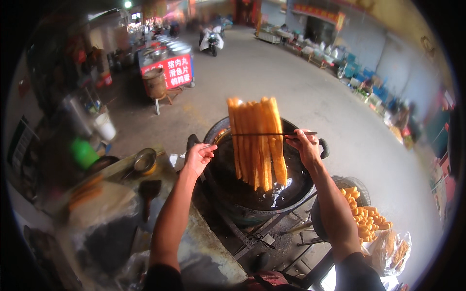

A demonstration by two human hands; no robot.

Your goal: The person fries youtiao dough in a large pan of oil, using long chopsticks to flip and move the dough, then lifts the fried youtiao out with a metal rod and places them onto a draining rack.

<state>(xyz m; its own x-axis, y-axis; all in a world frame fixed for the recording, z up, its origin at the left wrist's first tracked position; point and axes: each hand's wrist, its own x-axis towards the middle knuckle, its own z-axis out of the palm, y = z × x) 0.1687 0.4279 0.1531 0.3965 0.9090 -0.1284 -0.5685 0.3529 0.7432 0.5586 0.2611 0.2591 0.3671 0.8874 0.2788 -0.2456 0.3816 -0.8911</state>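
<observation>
A row of golden fried dough sticks (256,145) hangs over a black wok of oil (298,182), clamped crosswise by long dark chopsticks. My right hand (304,143) is closed on the right ends of the chopsticks, at the wok's right side. At the wok's left rim is my left hand (199,157), its fingers curled about a thin stick whose tip shows past the fingertips. Whether that stick joins the rods across the dough cannot be told. The lower ends of the dough hang just above or at the oil.
Right of the wok, a wire basket (360,187) and piled fried dough (367,218) stand beside a plastic bag (395,251). On the worktable (218,254) at left lie a strainer (145,160) and a dark scraper or brush (149,192). Ahead are a food cart (180,69) and a scooter (213,42).
</observation>
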